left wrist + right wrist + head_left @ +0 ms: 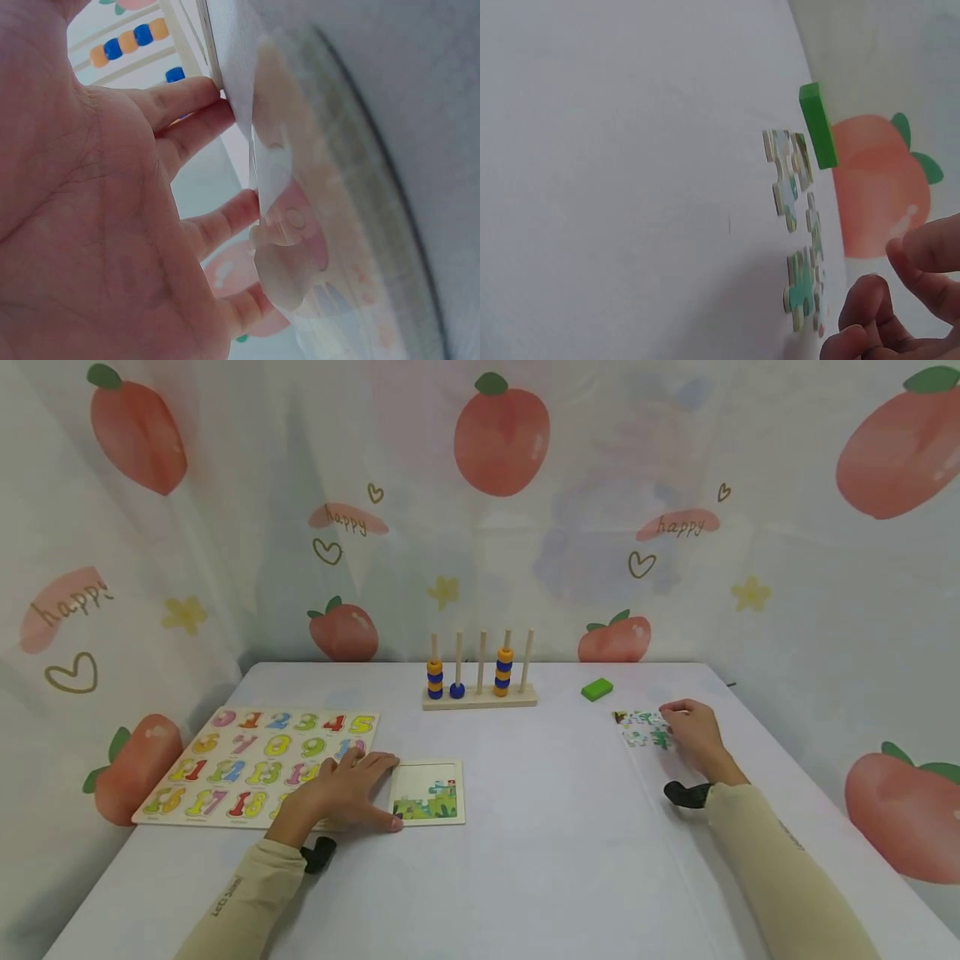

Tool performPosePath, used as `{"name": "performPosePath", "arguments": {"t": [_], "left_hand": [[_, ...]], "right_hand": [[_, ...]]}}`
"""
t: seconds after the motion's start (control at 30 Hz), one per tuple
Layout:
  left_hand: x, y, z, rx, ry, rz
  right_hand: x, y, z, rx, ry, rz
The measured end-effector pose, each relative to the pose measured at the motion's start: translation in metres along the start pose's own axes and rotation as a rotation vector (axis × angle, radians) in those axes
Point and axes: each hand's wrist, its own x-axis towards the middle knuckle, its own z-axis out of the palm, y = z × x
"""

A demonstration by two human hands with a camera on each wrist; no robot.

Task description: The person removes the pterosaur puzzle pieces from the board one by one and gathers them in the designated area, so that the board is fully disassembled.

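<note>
My left hand [348, 789] lies with fingers spread between the number board [232, 768] and a small framed jigsaw tray [462, 793]. Its thumb and fingertips touch the tray's left edge; in the left wrist view other fingertips [244, 206] rest along the number board. The tray's lower part is filled with green jigsaw pieces [427, 810], while its upper part shows bare backing. Above loose jigsaw pieces [636, 738] on the right, my right hand [697, 739] hovers. Its fingers [862, 300] are loosely bent in the right wrist view, with nothing seen held between them.
A wooden bead counter [480, 700] with orange and blue beads on upright pegs stands at the back centre. A green block [597, 689] lies right of it, beyond the loose pieces. Patterned cloth [495, 568] walls the table at the back and sides.
</note>
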Motion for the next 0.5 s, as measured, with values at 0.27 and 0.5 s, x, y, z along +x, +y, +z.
{"name": "performPosePath", "arguments": {"t": [0.27,0.5], "left_hand": [[0.001,-0.001,0.000,-0.007,-0.003,-0.006],[0.001,-0.001,0.000,-0.010,-0.010,-0.014]], "right_hand": [[-0.012,-0.018,0.019,-0.020,-0.067,-0.116],[-0.025,-0.031,0.037,-0.039,-0.158,-0.168]]}}
